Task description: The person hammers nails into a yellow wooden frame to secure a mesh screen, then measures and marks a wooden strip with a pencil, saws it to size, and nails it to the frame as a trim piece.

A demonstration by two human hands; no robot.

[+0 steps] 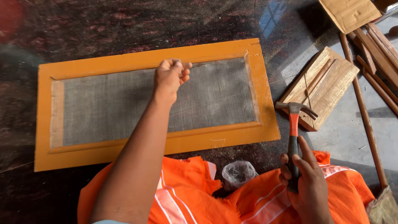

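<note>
An orange-painted wooden frame point(145, 58) with grey wire mesh point(107, 103) stretched inside it lies flat on the dark floor. My left hand point(171, 76) reaches over the mesh to the frame's upper inner edge, fingers pinched together as if on something small that I cannot make out. My right hand point(309, 186) grips a claw hammer point(294, 124) by its red and black handle, the steel head raised just off the frame's right end.
A clear plastic bag of small nails point(238, 173) rests between my orange-clothed knees point(195, 199). A wooden block with thin strips point(323, 85) lies to the right. Long wooden sticks point(365, 112) and cardboard point(350, 14) sit at upper right.
</note>
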